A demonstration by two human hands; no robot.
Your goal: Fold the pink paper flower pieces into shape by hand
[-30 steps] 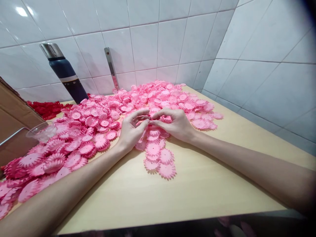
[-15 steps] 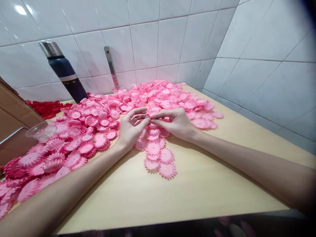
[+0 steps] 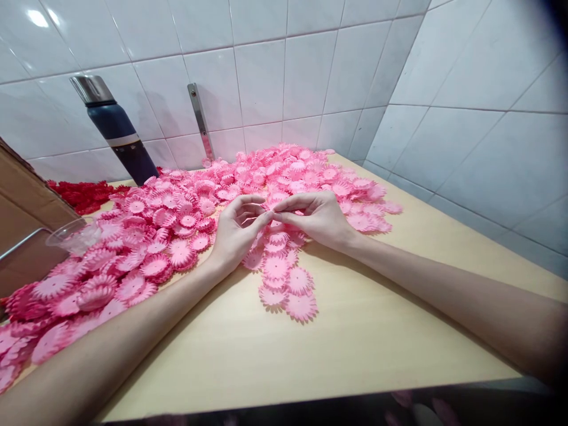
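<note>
My left hand (image 3: 239, 229) and my right hand (image 3: 317, 219) meet fingertip to fingertip over the table, each closed in a pinch. What sits between the fingertips is too small and covered to make out. Just below and behind them lie pink flower-shaped petal discs (image 3: 276, 267) with toothed edges and a small hole in the middle. Several of these discs overlap in a short trail toward me. A large heap of the same discs (image 3: 288, 168) spreads behind both hands and along the left side.
A dark blue bottle (image 3: 118, 133) with a steel cap stands at the back left, near red petals (image 3: 82, 196). A clear plastic cup (image 3: 73, 234) lies by a cardboard box (image 3: 29, 195). A metal strip (image 3: 200, 121) leans on the tiled wall (image 3: 261, 71). The pale wooden table (image 3: 355, 331) ends in front.
Both hands have shifted very slightly to the right, with the fingertips still together. The petal discs on the table lie as before.
</note>
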